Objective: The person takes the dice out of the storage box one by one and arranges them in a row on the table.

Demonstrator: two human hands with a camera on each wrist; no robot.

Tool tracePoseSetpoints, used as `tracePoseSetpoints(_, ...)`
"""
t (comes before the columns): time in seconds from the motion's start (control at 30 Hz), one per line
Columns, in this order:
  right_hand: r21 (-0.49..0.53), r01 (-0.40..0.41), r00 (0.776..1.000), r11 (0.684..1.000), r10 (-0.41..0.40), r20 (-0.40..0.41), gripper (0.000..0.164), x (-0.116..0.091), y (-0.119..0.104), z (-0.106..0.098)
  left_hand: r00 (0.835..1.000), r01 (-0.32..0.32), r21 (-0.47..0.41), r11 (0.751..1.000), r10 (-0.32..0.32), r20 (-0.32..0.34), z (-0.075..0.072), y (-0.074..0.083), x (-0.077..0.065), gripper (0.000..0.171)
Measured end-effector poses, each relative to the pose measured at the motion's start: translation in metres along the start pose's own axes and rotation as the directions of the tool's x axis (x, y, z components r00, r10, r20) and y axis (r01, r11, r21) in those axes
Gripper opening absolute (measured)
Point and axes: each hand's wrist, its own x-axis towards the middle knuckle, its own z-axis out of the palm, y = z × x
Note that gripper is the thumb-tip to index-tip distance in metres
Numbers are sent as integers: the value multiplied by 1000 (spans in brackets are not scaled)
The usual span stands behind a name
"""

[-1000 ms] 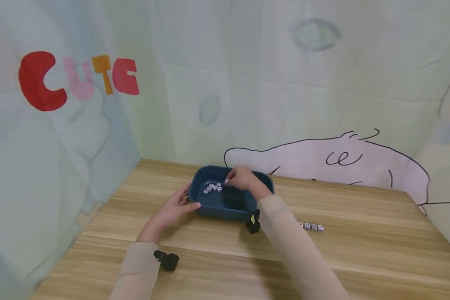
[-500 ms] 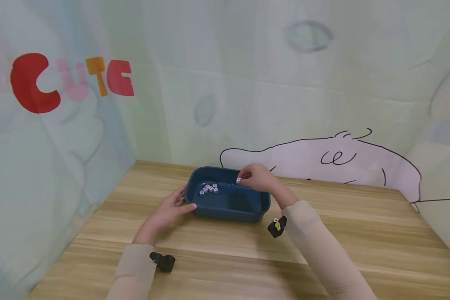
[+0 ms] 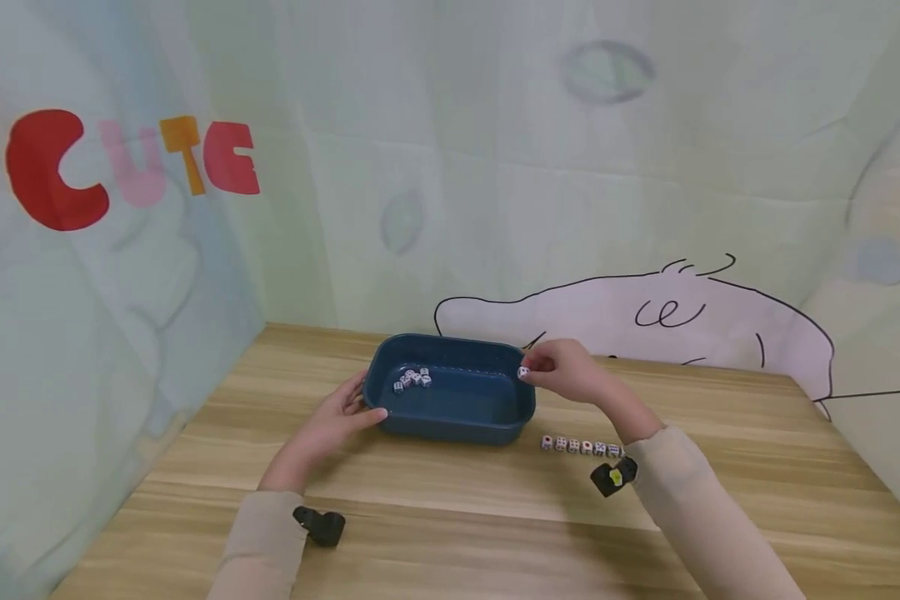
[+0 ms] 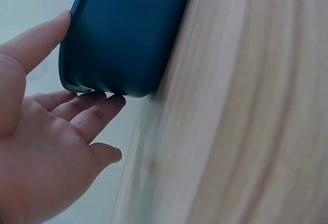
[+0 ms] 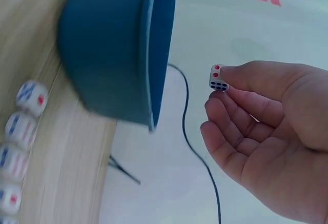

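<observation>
My right hand (image 3: 566, 368) pinches a white die (image 3: 523, 373) between thumb and fingers, just beyond the right end of a dark blue rectangular bin (image 3: 450, 431). In the right wrist view the die (image 5: 219, 78) shows red pips on one face and dark blue ones below. My left hand (image 3: 328, 427) rests at the bin's left end; its thumb touches the front-left rim and its extended fingers touch the end wall. A small cluster of dice (image 3: 412, 379) lies on the bin floor toward the left. Several more dice (image 3: 573, 446) form a row on the table, right of the bin.
The wooden table (image 3: 435, 517) ends at a printed cloth backdrop (image 3: 420, 167) behind the bin. Another cloth wall stands on the left. Part of the dice row is hidden behind the right wrist's black camera (image 3: 613, 477).
My right hand has lifted the die from inside the bin and carried it right, past the right rim. The dice row has come into view from behind the arm. My left hand stays at the bin.
</observation>
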Motion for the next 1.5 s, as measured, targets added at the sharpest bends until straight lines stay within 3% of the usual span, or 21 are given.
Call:
tracePoseSetpoints(0.57, 48, -82, 995, 995, 85, -56, 13, -71, 59, -28, 1000, 3, 11, 1000, -3, 10, -1, -4, 3, 81)
tracePoseSetpoints(0.87, 53, -151, 988, 987, 153, -31, 16, -103, 89, -32, 1000, -8, 16, 1000, 8, 15, 0, -3, 4, 80)
tracePoseSetpoints(1.13, 65, -188, 982, 980, 189, -15, 16, -119, 109, -27, 1000, 3, 12, 1000, -3, 16, -1, -3, 4, 81)
tracePoseSetpoints(1.5, 84, -210, 978, 974, 209, 19, 11, -126, 124, -12, 1000, 4, 15, 1000, -5, 29, -2, -4, 4, 84)
